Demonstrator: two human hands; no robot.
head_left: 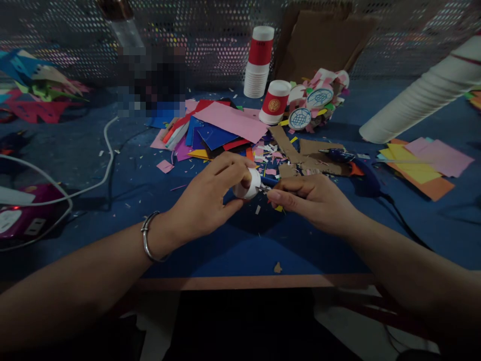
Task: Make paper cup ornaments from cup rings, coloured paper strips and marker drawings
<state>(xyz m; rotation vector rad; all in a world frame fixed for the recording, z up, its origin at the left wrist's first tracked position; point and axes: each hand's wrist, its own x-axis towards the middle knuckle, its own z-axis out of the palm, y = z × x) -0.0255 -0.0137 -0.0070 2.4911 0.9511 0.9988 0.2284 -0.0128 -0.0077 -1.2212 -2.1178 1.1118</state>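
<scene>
Above the near part of the blue table, my left hand (210, 200) grips a short white round piece (248, 184), which looks like the end of a paper cup. Its fingers curl over the top and the thumb lies underneath. My right hand (313, 198) is closed in a pinch on a small tool with a metal tip (263, 188). That tip meets the right edge of the white piece. Fingers cover most of the tool, so its exact kind is hidden. Paper scraps (268, 153) lie just behind both hands.
Coloured paper sheets (233, 120) and red-and-white paper cups (275, 103) stand behind my hands. At right are a blue glue gun (366, 175) with a cord, cardboard strips (311, 153) and a long white cup stack (421, 93). A purple power strip (33, 210) with white cable lies left.
</scene>
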